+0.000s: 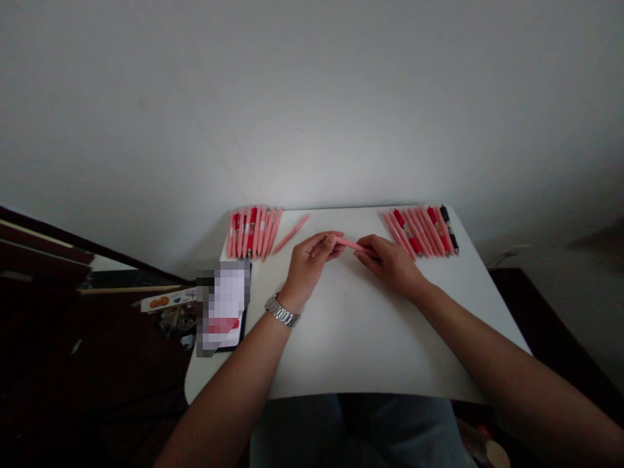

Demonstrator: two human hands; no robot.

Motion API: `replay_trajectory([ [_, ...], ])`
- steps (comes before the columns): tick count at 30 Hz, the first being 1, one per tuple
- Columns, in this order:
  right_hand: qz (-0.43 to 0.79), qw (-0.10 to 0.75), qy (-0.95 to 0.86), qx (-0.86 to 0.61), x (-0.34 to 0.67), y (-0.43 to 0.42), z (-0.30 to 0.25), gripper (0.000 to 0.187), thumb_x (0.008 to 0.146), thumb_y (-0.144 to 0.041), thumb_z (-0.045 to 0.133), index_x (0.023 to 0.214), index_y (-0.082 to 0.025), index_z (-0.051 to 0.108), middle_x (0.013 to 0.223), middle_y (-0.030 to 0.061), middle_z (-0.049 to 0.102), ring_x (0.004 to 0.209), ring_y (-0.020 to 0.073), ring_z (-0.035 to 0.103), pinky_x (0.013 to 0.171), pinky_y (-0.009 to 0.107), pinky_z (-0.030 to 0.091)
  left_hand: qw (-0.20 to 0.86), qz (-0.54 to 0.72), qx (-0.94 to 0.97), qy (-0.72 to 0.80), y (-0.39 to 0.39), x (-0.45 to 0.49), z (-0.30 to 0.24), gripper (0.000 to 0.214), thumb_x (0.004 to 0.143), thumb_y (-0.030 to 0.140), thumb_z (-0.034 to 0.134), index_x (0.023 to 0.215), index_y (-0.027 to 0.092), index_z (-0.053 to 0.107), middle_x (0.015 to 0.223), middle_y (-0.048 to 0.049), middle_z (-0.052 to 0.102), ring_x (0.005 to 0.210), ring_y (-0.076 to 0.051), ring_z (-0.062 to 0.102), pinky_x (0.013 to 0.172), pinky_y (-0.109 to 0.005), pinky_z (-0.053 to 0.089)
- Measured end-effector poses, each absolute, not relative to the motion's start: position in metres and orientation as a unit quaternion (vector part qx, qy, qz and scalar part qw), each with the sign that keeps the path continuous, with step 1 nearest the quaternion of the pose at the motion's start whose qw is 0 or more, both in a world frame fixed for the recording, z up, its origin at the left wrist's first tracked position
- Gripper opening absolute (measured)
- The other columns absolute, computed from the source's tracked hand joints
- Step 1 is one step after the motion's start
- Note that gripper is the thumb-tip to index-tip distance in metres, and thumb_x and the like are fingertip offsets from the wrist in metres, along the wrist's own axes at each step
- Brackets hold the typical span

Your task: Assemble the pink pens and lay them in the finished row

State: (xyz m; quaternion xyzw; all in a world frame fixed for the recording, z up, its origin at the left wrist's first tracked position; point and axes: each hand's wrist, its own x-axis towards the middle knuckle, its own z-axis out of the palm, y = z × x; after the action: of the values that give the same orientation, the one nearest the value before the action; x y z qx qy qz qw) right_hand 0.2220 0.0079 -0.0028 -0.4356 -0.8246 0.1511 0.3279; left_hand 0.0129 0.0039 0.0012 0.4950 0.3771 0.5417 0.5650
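A pink pen [349, 244] is held level over the middle of the white table [361, 338], gripped at both ends. My left hand [312, 260], with a metal watch on its wrist, is closed round the pen's left end. My right hand [387, 260] pinches its right end. A row of several pink and red pens [253, 233] lies at the table's back left, with one loose pink pen [291, 234] beside it. Another row of several pink, red and black pens [422, 231] lies at the back right.
A phone [223, 309] with a blurred screen lies at the table's left edge. Dark furniture and clutter [121, 305] stand to the left, below the table. A pale wall rises behind. My lap shows under the near edge.
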Motion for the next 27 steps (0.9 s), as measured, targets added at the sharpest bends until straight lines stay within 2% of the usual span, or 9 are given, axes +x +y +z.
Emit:
replay_trajectory([
  [5,0.172,0.322,-0.813,-0.455,0.2188,0.0043,0.0018,0.016,0.1,-0.034,0.057,0.109,-0.021,0.061,0.073,0.001,0.067,0.061,0.0161,0.061,0.057,0.026,0.043,0.572,0.542,0.487,0.375,0.0039,0.0127,0.0015,0.036,0.09,0.047,0.07,0.11,0.017,0.076,0.105,-0.0095,0.076,0.094,-0.018,0.074,0.093,-0.033,0.06],
  [11,0.161,0.35,-0.825,-0.414,0.2184,0.0061,0.0012,0.029,0.107,-0.034,0.04,0.11,-0.019,0.064,0.101,0.0114,0.074,0.089,0.0222,0.07,0.078,0.033,0.051,0.577,0.539,0.48,0.382,0.0044,0.0127,0.0022,0.042,0.088,0.05,0.072,0.11,0.015,0.076,0.107,-0.0119,0.077,0.094,-0.02,0.074,0.093,-0.036,0.06],
  [17,0.137,0.353,-0.83,-0.409,0.2194,0.0092,0.0005,0.025,0.106,-0.037,0.045,0.107,-0.019,0.063,0.09,0.0091,0.07,0.081,0.0209,0.066,0.072,0.033,0.05,0.574,0.538,0.483,0.386,0.004,0.012,0.0018,0.043,0.088,0.052,0.071,0.11,0.015,0.076,0.107,-0.0124,0.078,0.094,-0.02,0.075,0.093,-0.036,0.06],
  [27,0.167,0.335,-0.812,-0.448,0.2217,0.0066,-0.0012,0.014,0.1,-0.034,0.055,0.108,-0.022,0.058,0.088,0.0053,0.069,0.073,0.0183,0.063,0.063,0.028,0.047,0.574,0.535,0.483,0.388,0.0044,0.0125,-0.0003,0.041,0.088,0.05,0.072,0.11,0.016,0.077,0.105,-0.0114,0.078,0.092,-0.019,0.075,0.091,-0.035,0.061],
])
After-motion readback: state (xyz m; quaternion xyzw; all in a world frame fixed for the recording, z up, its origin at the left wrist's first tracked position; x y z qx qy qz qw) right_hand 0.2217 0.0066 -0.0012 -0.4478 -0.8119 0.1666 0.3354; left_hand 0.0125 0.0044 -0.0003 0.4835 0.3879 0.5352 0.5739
